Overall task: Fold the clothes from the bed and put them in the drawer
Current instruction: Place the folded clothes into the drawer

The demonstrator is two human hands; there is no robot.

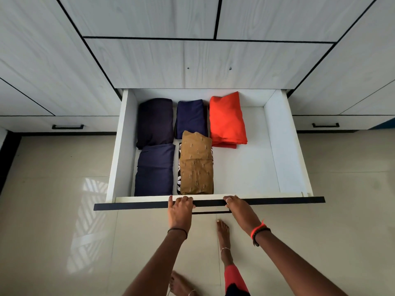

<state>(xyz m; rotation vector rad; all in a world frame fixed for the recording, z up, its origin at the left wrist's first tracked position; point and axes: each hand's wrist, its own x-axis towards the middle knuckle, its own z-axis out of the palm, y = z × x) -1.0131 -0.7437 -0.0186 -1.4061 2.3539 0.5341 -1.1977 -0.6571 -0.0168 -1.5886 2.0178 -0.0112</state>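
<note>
Currently six folded garments are seen in the white open pull-out drawer: a dark purple-black folded piece at back left, a smaller navy folded piece just beside it at back centre, an orange-red folded piece to the right of that, a larger navy folded piece at front left, and a mustard-brown printed folded piece at front centre. That last one is stacked on a black-and-white printed piece, of which only the edges show. Free drawer floor shows at right front. The drawer's front edge is gripped by both hands: left hand with fingers curled over the top, right hand hooked over it likewise. A slim black bar handle sits between and just below them. No garment is held. Step judged: stowing phase, drawer either about to be shut or just drawn out; which cannot be told. The bed is not in view, so any clothes left there cannot be counted. If closing is next, an even two-handed push is called for so the wide front is kept square. The mustard stack sits highest, so clearance under the grey-white wood-grain panel should be checked. Around: closed side drawers with black handles, glossy beige floor tiles, bare feet.
</note>
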